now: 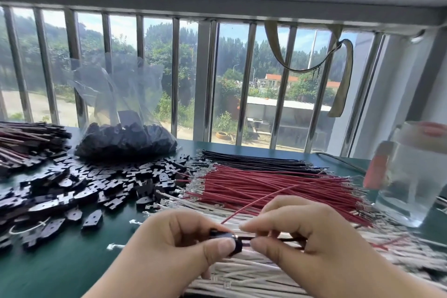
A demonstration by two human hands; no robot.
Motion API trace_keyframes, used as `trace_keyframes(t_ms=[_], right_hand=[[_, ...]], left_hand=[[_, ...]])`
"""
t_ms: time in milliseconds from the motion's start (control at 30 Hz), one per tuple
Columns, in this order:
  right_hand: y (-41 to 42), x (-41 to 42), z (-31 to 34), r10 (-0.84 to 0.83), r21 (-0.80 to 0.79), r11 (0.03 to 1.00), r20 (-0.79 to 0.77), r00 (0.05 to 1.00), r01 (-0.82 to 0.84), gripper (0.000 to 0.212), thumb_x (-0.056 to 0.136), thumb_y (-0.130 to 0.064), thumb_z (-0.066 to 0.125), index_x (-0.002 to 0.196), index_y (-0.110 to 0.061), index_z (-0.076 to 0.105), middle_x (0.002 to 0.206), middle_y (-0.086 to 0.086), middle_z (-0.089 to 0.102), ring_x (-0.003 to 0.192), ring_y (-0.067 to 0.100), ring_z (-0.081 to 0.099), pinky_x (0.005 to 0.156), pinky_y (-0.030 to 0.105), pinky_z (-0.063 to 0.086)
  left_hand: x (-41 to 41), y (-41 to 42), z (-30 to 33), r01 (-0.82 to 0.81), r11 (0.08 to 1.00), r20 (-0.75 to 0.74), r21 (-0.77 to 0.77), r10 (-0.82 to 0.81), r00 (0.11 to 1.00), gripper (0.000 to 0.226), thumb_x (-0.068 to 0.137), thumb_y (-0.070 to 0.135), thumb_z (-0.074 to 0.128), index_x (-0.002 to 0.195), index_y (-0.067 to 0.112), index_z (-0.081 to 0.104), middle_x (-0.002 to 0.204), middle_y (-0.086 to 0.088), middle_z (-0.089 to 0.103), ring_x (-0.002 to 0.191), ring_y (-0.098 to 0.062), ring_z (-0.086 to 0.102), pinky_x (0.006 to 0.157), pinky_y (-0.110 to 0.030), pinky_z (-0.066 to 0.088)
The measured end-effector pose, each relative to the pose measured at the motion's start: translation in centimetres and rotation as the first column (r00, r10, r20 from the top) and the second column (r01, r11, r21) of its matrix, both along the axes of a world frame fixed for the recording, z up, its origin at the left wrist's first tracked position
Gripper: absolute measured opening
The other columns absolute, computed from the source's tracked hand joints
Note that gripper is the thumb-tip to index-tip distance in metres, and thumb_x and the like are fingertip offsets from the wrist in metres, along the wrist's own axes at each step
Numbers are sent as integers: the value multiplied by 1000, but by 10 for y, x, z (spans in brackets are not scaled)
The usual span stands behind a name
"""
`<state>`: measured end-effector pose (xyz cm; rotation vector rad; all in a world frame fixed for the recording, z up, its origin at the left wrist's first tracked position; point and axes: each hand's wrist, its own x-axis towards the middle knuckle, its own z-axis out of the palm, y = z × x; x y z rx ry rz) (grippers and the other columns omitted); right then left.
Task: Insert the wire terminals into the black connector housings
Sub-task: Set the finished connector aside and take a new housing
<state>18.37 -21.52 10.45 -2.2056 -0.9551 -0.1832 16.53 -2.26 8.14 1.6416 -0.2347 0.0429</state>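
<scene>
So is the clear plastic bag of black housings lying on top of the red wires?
No, the plastic bag sits left of the red wires, behind loose black housings.

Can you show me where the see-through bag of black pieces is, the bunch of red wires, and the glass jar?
Clear plastic bag of black connector housings (125, 144): head view, on the dark heap inside.
Row of red wires (266, 184): head view, mid-bundle.
Clear glass jar (408, 176): head view, on its side wall.

Loose black plastic connector housings (79, 184) are spread at frame left, a clear plastic bag (125, 138) behind them; red, black and white wire bundles (278, 184) are laid at centre-right, a clear glass jar (411, 176) at far right.
</scene>
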Motion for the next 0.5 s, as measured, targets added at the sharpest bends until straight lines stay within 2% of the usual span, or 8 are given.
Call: trace_keyframes(t_ms=[100,200,300,433,500], right_hand=[[-3,13,-4,-21,-23,1000,-32,999,20,10,74,-41,73,81,-49,70,77,-21,64,80,-1,60,69,13,45],[-4,11,-2,15,-19,1000,-21,1000,-15,5,73,-44,72,78,-45,71,70,-19,61,77,-1,58,68,10,41],[-2,13,-6,22,-107,994,62,998,-15,9,76,-42,73,83,-45,69,70,-23,60,83,-6,55,73,7,35],[0,13,-10,87,-160,984,90,992,-72,17,75,-47,64,91,-45,65,77,-13,62,81,6,56,89,21,30],[-3,14,-9,97,-152,985,76,992,-84,15,75,-46,64,89,-42,67,76,-13,65,84,7,58,90,21,29]], left_hand=[[-2,1,0,1,999,6,44,-2,1000,22,49,33,78,67,20,76,48,-4,63,33,-3,48,36,-10,34],[-1,1,-3,11,995,24,97,-13,1000,21,57,39,82,69,24,76,51,-1,64,41,-4,52,42,-12,37],[2,1,-8,-6,994,16,106,4,1000,17,60,35,84,68,24,75,49,-1,63,42,-5,53,42,-12,38],[2,0,-12,17,984,39,176,-25,999,22,56,37,80,72,23,74,51,-3,65,47,-9,58,46,-15,41],[3,0,-12,37,985,15,170,-41,999,17,63,31,81,73,20,74,49,-6,65,42,-7,56,42,-13,39]])
